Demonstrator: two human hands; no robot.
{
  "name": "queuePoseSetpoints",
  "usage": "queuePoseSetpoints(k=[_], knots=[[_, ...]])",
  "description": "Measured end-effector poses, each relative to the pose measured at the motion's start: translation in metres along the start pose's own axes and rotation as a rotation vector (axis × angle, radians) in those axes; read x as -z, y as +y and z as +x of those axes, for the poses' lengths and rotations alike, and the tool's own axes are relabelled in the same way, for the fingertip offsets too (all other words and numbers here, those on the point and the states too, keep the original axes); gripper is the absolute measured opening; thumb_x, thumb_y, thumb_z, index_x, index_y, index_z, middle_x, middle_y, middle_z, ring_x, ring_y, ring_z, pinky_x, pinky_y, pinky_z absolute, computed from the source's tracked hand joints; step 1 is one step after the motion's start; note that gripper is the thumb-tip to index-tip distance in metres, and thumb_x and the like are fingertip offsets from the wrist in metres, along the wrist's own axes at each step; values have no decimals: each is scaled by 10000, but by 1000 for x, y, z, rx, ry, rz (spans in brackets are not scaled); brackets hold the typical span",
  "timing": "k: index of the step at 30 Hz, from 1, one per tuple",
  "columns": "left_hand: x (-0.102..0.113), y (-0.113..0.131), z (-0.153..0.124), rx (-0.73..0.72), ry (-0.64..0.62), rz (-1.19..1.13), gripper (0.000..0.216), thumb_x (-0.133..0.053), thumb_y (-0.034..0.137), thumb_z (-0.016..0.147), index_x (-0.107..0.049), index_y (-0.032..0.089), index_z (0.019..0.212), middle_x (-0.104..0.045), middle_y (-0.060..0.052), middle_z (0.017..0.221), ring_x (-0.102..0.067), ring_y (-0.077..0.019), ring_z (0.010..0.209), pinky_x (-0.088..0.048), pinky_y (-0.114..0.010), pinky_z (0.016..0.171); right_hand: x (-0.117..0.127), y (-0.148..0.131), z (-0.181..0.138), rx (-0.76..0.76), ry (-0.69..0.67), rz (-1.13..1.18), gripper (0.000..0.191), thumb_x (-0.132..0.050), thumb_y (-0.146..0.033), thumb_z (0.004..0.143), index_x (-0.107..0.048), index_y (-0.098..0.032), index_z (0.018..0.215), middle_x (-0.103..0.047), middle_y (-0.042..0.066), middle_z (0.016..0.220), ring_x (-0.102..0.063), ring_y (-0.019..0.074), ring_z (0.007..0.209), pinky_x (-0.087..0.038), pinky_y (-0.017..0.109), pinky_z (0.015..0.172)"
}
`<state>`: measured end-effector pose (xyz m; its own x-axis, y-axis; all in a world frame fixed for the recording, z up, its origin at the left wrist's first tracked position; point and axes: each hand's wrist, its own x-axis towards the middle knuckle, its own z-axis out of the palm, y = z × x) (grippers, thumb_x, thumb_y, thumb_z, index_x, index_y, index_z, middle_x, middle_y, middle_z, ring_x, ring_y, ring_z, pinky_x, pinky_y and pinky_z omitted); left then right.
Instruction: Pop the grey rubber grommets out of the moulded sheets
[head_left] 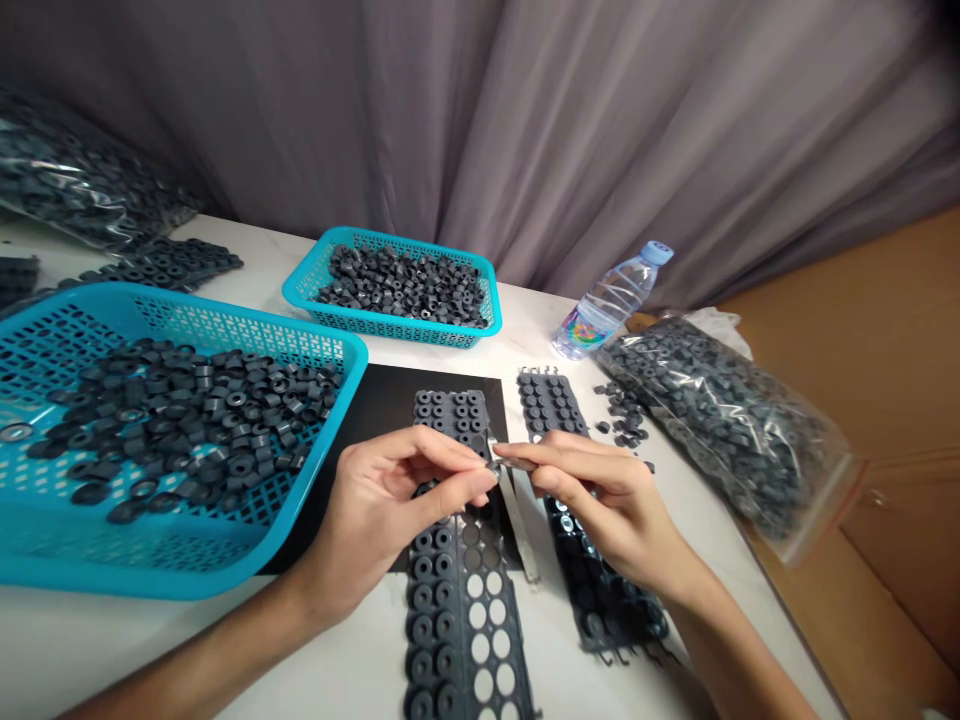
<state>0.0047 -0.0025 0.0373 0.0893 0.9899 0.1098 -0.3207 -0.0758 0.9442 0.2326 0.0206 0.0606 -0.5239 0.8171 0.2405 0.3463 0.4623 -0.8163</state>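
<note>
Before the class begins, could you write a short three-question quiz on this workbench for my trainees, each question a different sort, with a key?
1. Multiple choice: what stands on the table behind the filled clear bag at the right?
A) a mug
B) a plastic bottle
C) a lamp

2. True or false: the left hand pinches a small dark piece between thumb and forefinger.

3. Short answer: on the strip with rings in its left half, what shows through the round holes in the part of its right half nearest the person?

Key: 1. B. 2. True. 3. The white surface of the table.
</note>
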Motion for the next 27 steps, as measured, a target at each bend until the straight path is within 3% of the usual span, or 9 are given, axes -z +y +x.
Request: queuePoseSetpoints(k=[11,18,27], knots=[[0,0,1,8,3,7,101,-829,135,819,-755,182,770,-767,2,829,-729,-93,684,-598,-155,678,0,1,2,-18,9,0,277,-577,-241,1052,-766,-241,1253,-689,25,830,-566,144,707,-451,267,681],[1,-1,1,45,-8,5,93,-836,161,821,-747,185,809,-756,16,813,-730,-89,715,-602,-145,705,-2,1,1,-120,10,47,273,-520,-320,1077,-717,-222,1239,-713,63,1045,-634,168,860,-492,271,760],[0,-1,2,90,18,29,116,-862,187,800,-780,209,879,-786,16,869,-745,-90,804,-599,-110,759,-2,-3,-2,-162,-16,159,214,-608,-350,1033,-705,-212,1165,-708,40,960,-631,155,806,-497,243,699]])
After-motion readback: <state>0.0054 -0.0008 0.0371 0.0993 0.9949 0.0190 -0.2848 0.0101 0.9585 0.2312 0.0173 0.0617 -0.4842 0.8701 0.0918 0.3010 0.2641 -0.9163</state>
